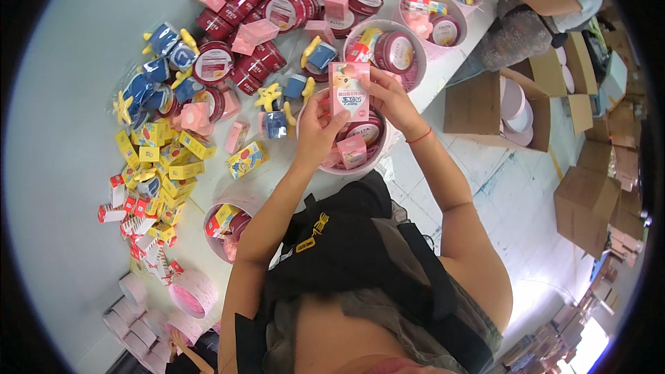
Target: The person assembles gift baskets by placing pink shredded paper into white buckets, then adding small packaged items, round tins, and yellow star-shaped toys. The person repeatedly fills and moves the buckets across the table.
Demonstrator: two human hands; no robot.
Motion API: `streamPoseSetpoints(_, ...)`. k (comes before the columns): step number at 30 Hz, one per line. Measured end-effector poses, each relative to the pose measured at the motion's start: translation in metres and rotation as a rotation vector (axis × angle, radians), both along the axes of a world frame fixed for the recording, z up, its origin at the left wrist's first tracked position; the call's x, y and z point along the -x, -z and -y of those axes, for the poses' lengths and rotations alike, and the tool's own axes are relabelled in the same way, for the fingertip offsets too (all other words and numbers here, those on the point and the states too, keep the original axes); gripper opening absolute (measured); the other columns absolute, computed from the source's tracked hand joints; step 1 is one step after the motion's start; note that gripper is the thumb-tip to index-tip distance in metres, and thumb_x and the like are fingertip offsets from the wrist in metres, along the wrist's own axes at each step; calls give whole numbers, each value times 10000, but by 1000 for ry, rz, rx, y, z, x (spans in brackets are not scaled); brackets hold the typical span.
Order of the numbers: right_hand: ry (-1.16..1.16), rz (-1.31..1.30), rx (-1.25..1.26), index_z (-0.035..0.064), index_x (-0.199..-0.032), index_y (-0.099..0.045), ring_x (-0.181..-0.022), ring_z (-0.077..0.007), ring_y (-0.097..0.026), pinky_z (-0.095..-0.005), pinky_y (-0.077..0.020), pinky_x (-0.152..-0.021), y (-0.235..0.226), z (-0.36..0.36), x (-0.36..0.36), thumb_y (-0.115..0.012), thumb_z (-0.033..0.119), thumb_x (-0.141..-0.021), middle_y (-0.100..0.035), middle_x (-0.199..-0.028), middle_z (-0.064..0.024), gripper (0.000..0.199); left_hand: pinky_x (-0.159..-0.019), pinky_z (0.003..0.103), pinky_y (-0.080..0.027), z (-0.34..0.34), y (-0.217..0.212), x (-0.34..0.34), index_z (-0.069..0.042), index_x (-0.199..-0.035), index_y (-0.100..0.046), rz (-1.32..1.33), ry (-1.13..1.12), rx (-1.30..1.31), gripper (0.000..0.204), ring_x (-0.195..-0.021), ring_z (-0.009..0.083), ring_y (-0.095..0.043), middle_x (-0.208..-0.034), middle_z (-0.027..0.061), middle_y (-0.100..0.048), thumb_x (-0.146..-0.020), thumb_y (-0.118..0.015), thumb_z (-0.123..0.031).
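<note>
Held up between both hands is a small pink printed box point(350, 86) with a cartoon picture on its face. My left hand point(318, 127) grips its lower left side, thumb on the front. On the right edge, my right hand point(393, 99) pinches it with the fingers. Directly below is a round pink bucket point(379, 163), partly hidden by my hands. Inside the bucket lie a dark red round tin point(366, 131) and another pink box point(352, 152). Left of my left wrist, a yellow box point(247, 160) and a blue-and-yellow toy point(275, 123) rest on the table.
More filled buckets point(404, 25) line the table's right side, and one point(208, 225) stands near my left forearm. Piles of red tins point(280, 12), yellow boxes point(166, 156) and pink boxes cover the left. Cardboard cartons point(478, 107) sit on the floor. Other people work at both ends.
</note>
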State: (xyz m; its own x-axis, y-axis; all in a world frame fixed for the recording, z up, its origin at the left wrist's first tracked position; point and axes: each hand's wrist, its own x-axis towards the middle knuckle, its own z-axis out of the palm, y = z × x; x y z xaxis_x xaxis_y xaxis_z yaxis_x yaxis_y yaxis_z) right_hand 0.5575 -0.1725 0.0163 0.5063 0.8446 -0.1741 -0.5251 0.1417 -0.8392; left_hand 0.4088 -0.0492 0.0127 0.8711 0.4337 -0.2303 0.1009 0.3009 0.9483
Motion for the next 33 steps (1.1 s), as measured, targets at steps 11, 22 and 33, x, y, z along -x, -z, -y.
streamPoseSetpoints(11, -53, 1243, 205, 90, -1393, -455, -1219, -343, -502, -446, -353, -1057, 24, 47, 47, -817, 257, -704, -549, -1285, -163, 796, -700, 273, -500, 12, 25, 16, -7, -1310, -482, -212, 116, -420, 619, -808, 149, -619, -940, 85, -636, -785, -775, -153)
streamPoseSetpoints(22, 588, 1281, 608, 108, -1322, -508, -988, -348, -599, -440, -463, -816, 106, 59, -96, -833, 257, -687, -616, -1064, -174, 729, -817, 290, -502, 4, 26, 5, -2, -1279, -495, -114, 63, -276, 445, -954, 161, -620, -1197, 126, -592, -893, -679, -128)
streamPoseSetpoints(33, -10, 1571, 799, 159, -1389, -482, -997, -372, -629, -459, -475, -870, 107, 57, -124, -810, 324, -698, -601, -1211, -198, 783, -817, 258, -480, -10, 51, 66, -14, -1278, -509, -229, -13, -256, 393, -937, 112, -600, -1235, 79, -583, -913, -643, -69)
